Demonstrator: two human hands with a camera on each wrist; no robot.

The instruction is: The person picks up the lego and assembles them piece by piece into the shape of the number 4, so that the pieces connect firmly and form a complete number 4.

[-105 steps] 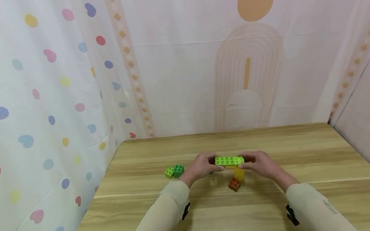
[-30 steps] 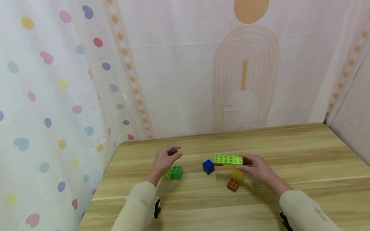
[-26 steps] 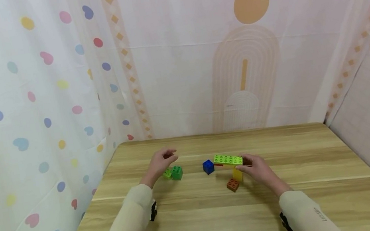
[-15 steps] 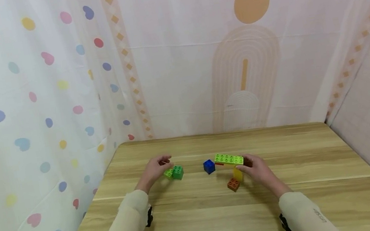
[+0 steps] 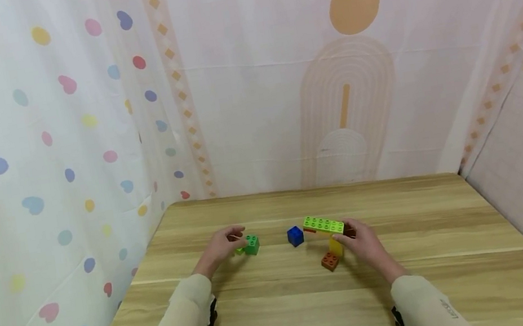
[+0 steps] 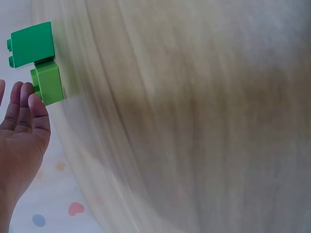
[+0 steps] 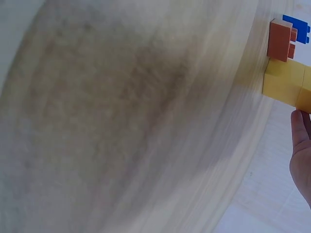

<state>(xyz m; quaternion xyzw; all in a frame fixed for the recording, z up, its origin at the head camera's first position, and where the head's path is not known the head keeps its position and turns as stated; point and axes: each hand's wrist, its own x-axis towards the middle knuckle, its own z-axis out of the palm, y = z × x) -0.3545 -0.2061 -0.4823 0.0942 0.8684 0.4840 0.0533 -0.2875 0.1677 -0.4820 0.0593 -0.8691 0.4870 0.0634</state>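
At the left of the table my left hand (image 5: 218, 248) hovers over a small lime toy brick (image 6: 52, 83), fingers loosely bent at its studs. A darker green brick (image 5: 252, 245) stands against that lime one. My right hand (image 5: 365, 240) grips the right end of a toy brick structure, thumb in front and fingers behind. The structure has a long lime studded top (image 5: 320, 224), a yellow block (image 5: 334, 246) below its right end and a red piece (image 5: 309, 230) under its left. Touching the yellow block's foot in the right wrist view is a brown brick (image 7: 279, 41).
A blue brick (image 5: 296, 236) stands just left of the structure. The wooden table (image 5: 286, 318) reaches back to a patterned curtain (image 5: 242, 103), and a dotted curtain (image 5: 46, 163) hangs along its left side.
My left hand has let go of the structure's left end, moved left and come down over the small lime brick. My right hand has stayed at the structure's right end.
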